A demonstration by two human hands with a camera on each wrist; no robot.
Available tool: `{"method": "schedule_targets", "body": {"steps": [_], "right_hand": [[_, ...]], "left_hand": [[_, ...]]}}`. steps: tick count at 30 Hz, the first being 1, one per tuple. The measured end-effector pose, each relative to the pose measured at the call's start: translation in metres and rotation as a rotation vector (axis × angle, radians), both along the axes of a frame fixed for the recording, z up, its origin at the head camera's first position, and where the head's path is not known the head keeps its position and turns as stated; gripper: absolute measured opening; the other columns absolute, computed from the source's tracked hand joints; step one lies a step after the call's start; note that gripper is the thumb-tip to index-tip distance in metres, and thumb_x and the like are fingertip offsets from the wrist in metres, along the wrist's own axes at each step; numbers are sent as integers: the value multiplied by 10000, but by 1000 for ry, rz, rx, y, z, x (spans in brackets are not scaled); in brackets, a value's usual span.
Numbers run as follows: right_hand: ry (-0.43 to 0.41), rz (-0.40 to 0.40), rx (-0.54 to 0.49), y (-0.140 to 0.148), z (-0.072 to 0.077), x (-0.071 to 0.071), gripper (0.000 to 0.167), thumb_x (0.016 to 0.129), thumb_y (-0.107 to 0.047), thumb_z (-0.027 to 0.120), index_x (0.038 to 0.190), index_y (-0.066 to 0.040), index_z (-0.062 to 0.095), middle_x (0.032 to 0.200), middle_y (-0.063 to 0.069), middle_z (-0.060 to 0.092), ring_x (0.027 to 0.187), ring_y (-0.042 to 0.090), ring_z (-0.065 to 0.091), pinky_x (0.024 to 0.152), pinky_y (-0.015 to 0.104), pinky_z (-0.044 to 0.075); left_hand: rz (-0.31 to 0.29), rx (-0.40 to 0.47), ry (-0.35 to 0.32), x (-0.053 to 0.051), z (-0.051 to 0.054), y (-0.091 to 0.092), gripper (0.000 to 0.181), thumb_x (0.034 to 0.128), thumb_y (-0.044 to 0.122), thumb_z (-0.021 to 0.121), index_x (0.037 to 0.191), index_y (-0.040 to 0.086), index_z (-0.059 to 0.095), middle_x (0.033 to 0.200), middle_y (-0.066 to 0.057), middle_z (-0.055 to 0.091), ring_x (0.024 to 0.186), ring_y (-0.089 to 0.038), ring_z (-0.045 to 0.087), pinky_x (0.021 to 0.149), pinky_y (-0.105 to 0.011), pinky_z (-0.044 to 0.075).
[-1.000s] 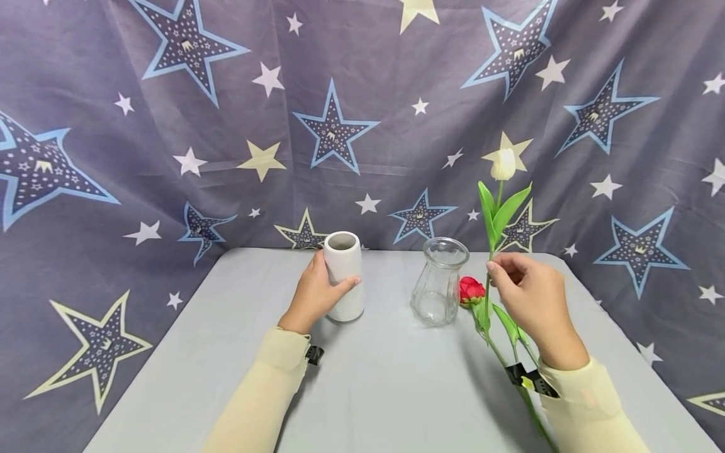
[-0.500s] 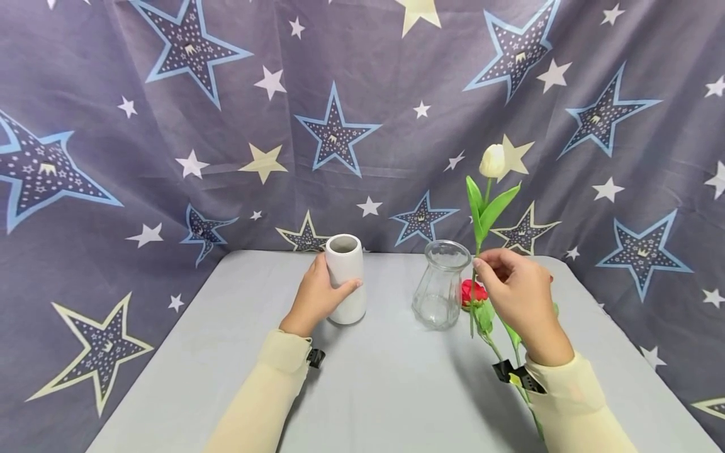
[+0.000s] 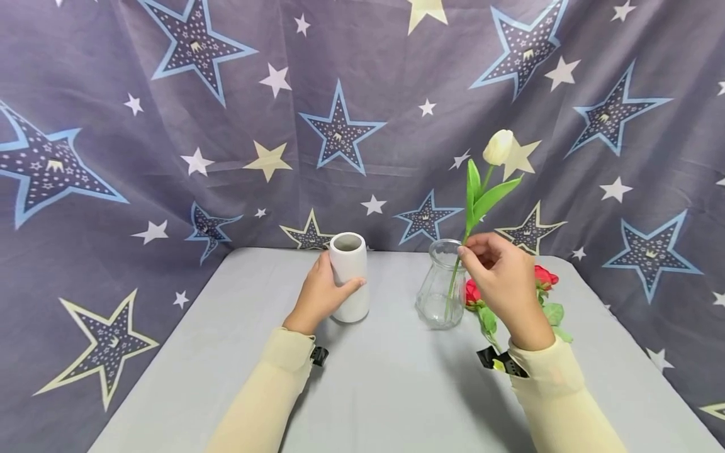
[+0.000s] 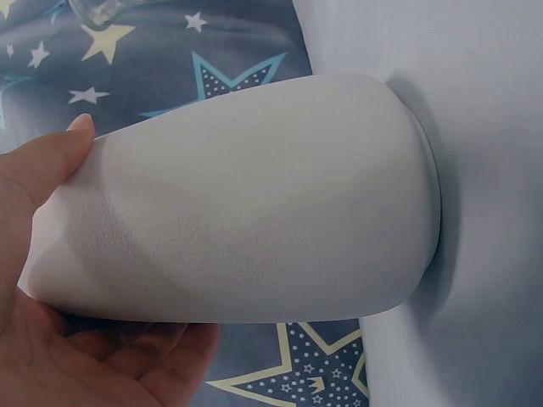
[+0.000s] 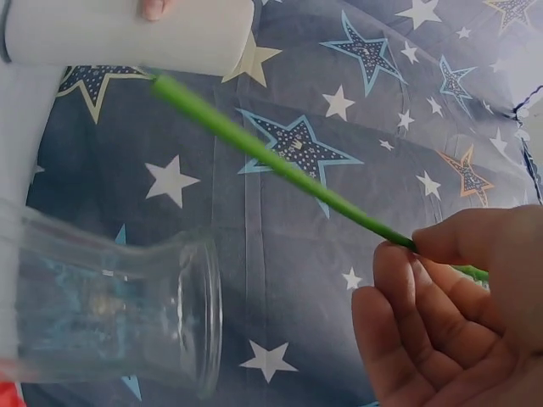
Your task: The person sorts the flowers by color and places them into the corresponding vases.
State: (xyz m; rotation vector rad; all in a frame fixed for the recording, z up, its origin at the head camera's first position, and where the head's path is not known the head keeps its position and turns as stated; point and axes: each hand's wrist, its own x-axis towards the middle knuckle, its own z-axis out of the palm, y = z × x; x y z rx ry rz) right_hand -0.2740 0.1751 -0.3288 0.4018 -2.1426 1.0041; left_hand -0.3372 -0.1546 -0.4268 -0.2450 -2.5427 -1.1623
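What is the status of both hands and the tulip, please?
Left hand gripping white vase. Right hand pinching white tulip. Stem outside glass vase; nothing visibly in the way.

Head view. Tulip (image 3: pixel 488 200), 2 o'clock: cream-white over green. Vase (image 3: pixel 349 267), 6 o'clock: plain white. Glass jar (image 3: pixel 433 292), 4 o'clock: clear. Roses (image 3: pixel 545 276), 4 o'clock: red over green. Backdrop (image 3: pixel 362 56), 12 o'clock: grey-purple; blue- and yellow-edged stars, white stars. Table (image 3: pixel 391 390): plain pale grey. Sleeves (image 3: pixel 263 380): cream.

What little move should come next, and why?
Probably the right hand should lift the white tulip leftward over the white vase: the left hand grips that vase, and the right wrist view shows the stem free, outside the glass vase.
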Motion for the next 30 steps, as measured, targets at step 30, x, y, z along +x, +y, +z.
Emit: {"method": "schedule_targets", "body": {"steps": [30], "right_hand": [[106,89,-193,-40,5,-13,90,940,-256,784,970,-184,829,775,-49,724,653,84,601,608,156,474]], "left_hand": [[10,-16,9,2,2,1,920,840,502,840,1496,37,393,1316,-168,577,1175,-351,619,1005,-523,519]]}}
